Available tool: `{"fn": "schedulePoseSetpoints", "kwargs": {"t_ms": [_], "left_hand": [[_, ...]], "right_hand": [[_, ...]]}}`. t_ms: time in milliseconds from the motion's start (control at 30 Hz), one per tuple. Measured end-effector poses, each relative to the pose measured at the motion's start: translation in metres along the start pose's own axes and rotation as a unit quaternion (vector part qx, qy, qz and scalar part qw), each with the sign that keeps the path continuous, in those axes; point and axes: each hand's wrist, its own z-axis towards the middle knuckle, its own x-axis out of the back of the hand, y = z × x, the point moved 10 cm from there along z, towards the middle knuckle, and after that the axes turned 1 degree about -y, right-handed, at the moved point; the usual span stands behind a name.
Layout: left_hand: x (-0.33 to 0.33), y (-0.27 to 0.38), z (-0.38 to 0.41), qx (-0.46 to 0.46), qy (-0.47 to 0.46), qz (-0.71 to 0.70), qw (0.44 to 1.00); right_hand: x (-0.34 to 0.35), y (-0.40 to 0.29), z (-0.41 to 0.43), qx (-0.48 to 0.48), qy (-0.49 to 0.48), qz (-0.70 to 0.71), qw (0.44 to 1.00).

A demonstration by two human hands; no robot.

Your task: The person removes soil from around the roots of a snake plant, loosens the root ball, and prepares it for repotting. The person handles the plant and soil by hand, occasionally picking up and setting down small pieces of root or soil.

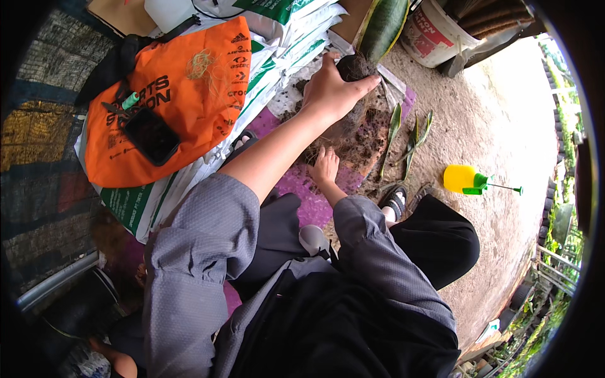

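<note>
My left hand [333,90] reaches forward and grips a snake plant [385,30] at its dark, root-covered base [358,68]. Its broad green leaf with yellow edges rises out of the top of the view. Nearer to me, my right hand [325,166] lies palm down at the edge of a mass of dark soil and fine roots [352,134]. Whether its fingertips hold any roots is hidden. The soil is spread over a purple sheet [309,201]. Cut snake plant leaves [390,137] lie just right of the soil.
Left are stacked white-and-green sacks [130,203] under an orange bag [189,104], a phone [151,137], a green thread spool [131,100] and loose fibres [201,65]. A yellow sprayer [459,178] lies right on concrete; a white bucket [432,38] stands beyond. Another person's arm [120,361] shows lower left.
</note>
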Motion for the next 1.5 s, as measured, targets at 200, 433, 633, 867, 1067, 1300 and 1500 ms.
{"fn": "schedulePoseSetpoints", "kwargs": {"t_ms": [200,433,633,867,1067,1300,1500], "left_hand": [[-0.006,-0.012,0.007,0.006,-0.015,-0.013,1.000],[0.005,-0.028,0.014,0.019,0.007,-0.041,0.999],[0.011,-0.027,0.013,0.021,-0.007,-0.080,0.997],[0.016,-0.031,0.014,0.016,0.010,-0.082,0.996],[0.005,-0.022,0.015,-0.010,-0.014,-0.088,0.996],[0.007,-0.029,0.020,-0.002,-0.011,-0.069,0.998],[0.004,-0.025,0.019,-0.003,-0.034,-0.102,0.994]], "right_hand": [[0.009,0.000,0.016,0.012,-0.104,-0.028,0.994],[0.082,0.056,0.082,-0.105,0.047,0.134,0.984],[0.018,0.130,0.114,-0.144,0.013,0.220,0.965],[0.064,0.090,0.064,-0.091,0.116,0.080,0.986],[0.060,0.079,0.057,-0.035,0.115,0.070,0.990],[0.061,0.070,0.038,-0.027,0.091,0.052,0.994],[0.058,0.072,0.019,-0.050,-0.007,0.048,0.998]]}}
